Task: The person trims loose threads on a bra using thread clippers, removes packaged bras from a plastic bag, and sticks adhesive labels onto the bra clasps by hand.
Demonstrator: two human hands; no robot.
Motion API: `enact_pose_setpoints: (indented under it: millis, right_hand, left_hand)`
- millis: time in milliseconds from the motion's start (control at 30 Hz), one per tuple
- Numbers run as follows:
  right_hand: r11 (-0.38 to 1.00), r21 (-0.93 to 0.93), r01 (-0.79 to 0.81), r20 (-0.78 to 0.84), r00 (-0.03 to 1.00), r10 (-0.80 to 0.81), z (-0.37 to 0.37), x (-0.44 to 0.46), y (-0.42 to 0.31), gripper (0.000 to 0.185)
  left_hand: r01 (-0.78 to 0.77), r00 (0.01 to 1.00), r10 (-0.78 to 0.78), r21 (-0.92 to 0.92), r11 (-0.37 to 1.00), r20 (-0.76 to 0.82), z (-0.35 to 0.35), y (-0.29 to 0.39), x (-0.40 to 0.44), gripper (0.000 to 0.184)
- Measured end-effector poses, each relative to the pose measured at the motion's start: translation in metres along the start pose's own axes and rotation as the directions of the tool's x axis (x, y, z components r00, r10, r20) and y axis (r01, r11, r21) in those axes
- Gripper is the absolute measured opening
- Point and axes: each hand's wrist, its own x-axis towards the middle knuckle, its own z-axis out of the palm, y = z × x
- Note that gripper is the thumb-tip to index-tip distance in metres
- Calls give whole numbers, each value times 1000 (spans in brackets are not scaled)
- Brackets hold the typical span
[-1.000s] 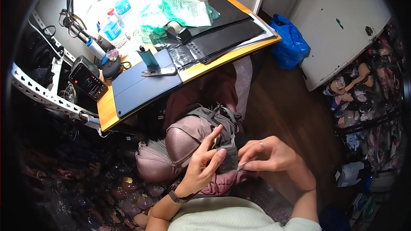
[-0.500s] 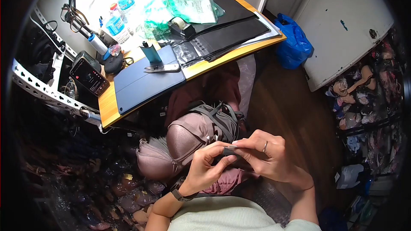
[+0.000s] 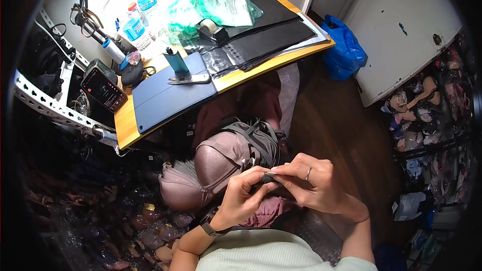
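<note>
A stack of mauve bras [image 3: 217, 159] with grey straps [image 3: 258, 138] lies across my lap. Just in front of my body, my left hand [image 3: 245, 195] pinches a dark grey bra band end [image 3: 269, 176] between thumb and fingers. On its other side my right hand [image 3: 312, 183], with a ring on one finger, closes thumb and fingertips on the same band end. The fingertips of both hands nearly meet there, and a small pale edge shows between them. Most of the band end is hidden by the fingers.
Beyond my lap stands a wooden table [image 3: 128, 129] with a blue tablet case [image 3: 170, 98], thread snips [image 3: 190, 79], a tape dispenser [image 3: 212, 32] and black plastic bags [image 3: 281, 40]. A phone [image 3: 104, 90] leans at the left. A blue bag [image 3: 344, 47] sits right of the table.
My left index finger, stretched out a second ago, has folded in to pinch the band end. My right hand has moved slightly left against it, and the hook-and-eye face has turned out of view.
</note>
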Motion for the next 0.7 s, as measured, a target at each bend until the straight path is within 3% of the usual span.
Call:
enact_pose_setpoints:
  millis: [233,500,700]
  right_hand:
    - [996,92,22,32,999,-25,-6,2,3,18]
    - [984,146,-104,105,990,90,-13,-3,2,17]
    - [975,192,-110,111,990,90,-16,-4,2,19]
  left_hand:
    - [19,1000,-19,5,1000,7,-1,-1,0,12]
    - [69,998,-69,-92,993,6,-2,-3,0,12]
    - [107,994,-106,-171,980,15,-1,-4,-1,12]
